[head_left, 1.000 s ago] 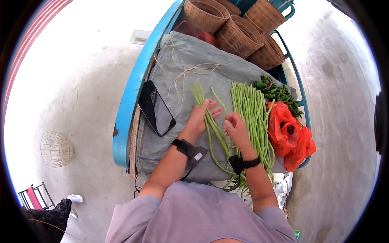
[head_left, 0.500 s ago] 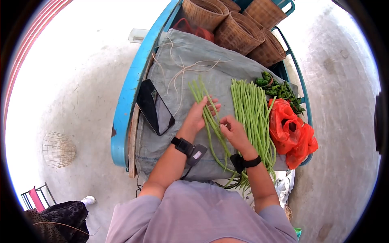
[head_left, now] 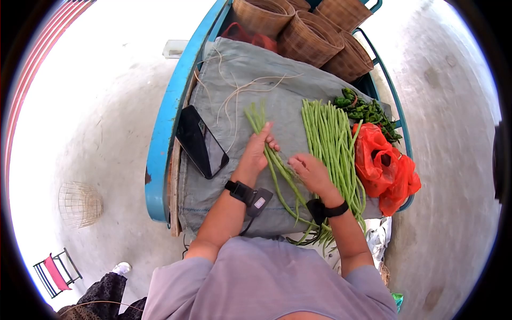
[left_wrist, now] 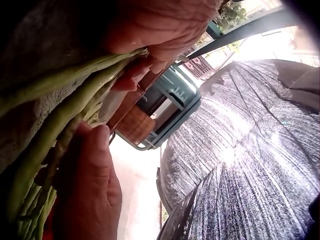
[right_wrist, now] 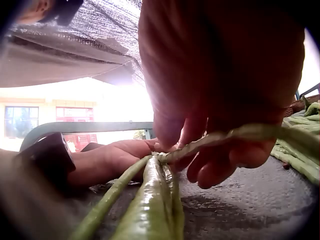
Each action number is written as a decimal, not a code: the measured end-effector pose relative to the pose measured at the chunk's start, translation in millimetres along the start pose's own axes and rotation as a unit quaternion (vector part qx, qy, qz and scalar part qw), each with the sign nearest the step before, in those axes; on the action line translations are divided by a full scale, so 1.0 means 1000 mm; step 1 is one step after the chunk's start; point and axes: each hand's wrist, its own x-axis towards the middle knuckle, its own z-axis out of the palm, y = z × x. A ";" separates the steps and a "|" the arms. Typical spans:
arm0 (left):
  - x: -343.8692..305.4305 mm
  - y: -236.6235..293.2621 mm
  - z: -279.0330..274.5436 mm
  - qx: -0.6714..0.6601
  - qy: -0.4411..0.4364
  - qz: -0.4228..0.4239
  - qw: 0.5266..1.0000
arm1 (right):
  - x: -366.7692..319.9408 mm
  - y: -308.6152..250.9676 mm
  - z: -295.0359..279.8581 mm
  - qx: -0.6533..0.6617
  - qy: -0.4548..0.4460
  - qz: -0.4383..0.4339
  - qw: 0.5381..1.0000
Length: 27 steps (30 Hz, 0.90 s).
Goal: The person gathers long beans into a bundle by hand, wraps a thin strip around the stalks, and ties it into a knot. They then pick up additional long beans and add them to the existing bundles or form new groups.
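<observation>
In the head view my left hand (head_left: 258, 149) grips a thin bunch of long green beans (head_left: 256, 116), its tips fanning out above the thumb and its lower ends trailing toward my body. My right hand (head_left: 312, 172) is just below and to the right, fingers curled. A single long bean (right_wrist: 235, 132) crosses those fingers in the right wrist view and meets the bunch beside my left hand. The left wrist view shows the right thumb and fingertip (left_wrist: 100, 137) close together at a bean. A larger row of long beans (head_left: 332, 144) lies right of my hands on the grey cloth (head_left: 277, 106).
A black phone (head_left: 198, 140) and pale strings (head_left: 240, 92) lie on the cloth's left side. Dark green peppers (head_left: 368, 112) and a red plastic bag (head_left: 376, 160) sit at the right. Wicker baskets (head_left: 309, 40) stand behind. A blue rail (head_left: 165, 138) edges the left.
The bean in my right hand has come in beside the left hand's bunch, and the left fingers have closed more. The right hand has lowered slightly. Another person's leg has moved at lower left.
</observation>
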 end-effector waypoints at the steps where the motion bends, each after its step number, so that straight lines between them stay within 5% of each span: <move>1: 0.000 0.001 -0.002 0.005 -0.005 0.002 1.000 | 0.002 0.003 -0.003 -0.038 0.058 0.013 0.997; 3: 0.001 0.001 -0.004 0.014 -0.017 0.007 1.000 | 0.009 0.015 -0.007 -0.115 0.173 0.039 0.977; 6: -0.002 0.001 0.004 0.061 0.021 0.010 0.998 | 0.022 0.038 -0.009 -0.332 0.109 0.125 0.929; 11: -0.007 0.001 0.011 0.075 0.039 0.016 0.996 | 0.036 0.056 0.010 -0.389 0.135 0.167 0.896; 15: -0.003 0.001 0.007 0.047 0.009 0.018 0.999 | 0.034 0.040 0.002 -0.322 0.131 0.170 0.922; 21: -0.002 -0.001 0.008 0.049 0.004 0.019 0.999 | 0.025 -0.016 0.007 -0.086 0.202 0.061 0.974; 27: -0.003 0.000 0.009 0.026 -0.021 0.011 0.999 | 0.022 -0.023 0.021 -0.053 0.131 0.011 0.990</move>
